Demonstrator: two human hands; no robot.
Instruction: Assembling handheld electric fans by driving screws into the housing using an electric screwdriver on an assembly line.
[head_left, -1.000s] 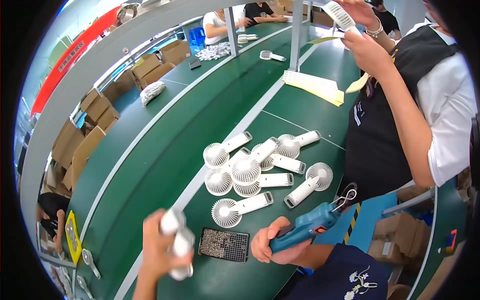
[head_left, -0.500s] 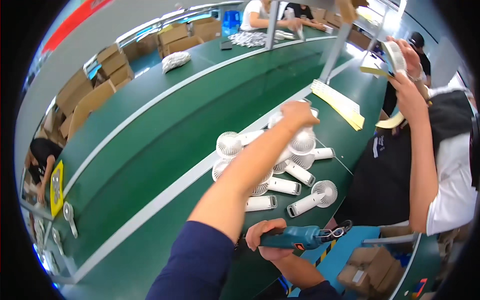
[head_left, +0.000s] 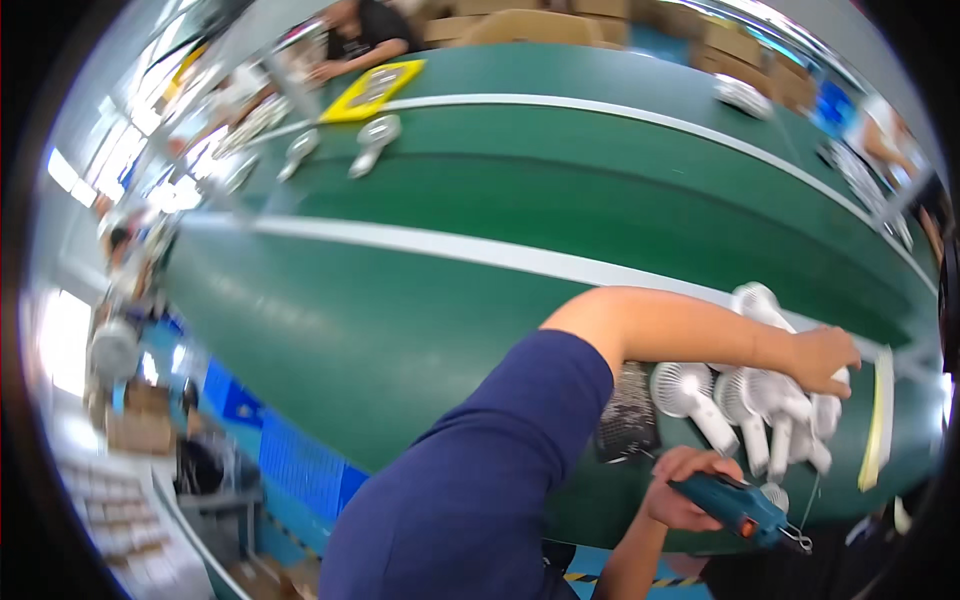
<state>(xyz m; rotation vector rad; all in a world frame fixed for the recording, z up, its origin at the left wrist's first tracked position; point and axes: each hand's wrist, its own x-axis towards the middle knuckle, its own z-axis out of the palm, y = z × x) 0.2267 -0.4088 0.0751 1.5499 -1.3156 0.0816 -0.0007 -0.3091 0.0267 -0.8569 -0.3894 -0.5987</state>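
Note:
A pile of white handheld fans [head_left: 745,400] lies on the green worktable at the right. My left hand [head_left: 825,360] reaches across onto the far right of this pile, and my forearm covers part of it. Motion smears its fingers, so I cannot tell whether they grip a fan. Nearer the table's front edge, my right hand [head_left: 695,487] is closed around a teal electric screwdriver [head_left: 735,507], whose hanging loop points right. Left of the fans sits a dark tray [head_left: 628,418] of small shiny pieces, apparently screws, partly behind my left arm.
White and yellow strips [head_left: 878,420] lie right of the fans. A pale rail [head_left: 500,255] runs along the table. Beyond it are a single fan [head_left: 375,143], a yellow tray [head_left: 375,90] and a co-worker [head_left: 370,35]. Blue crates [head_left: 305,465] stand at lower left.
My view has swung left, so the fans appear farther right and the dark tray shows. My left hand stays over the pile; my right hand still holds the screwdriver.

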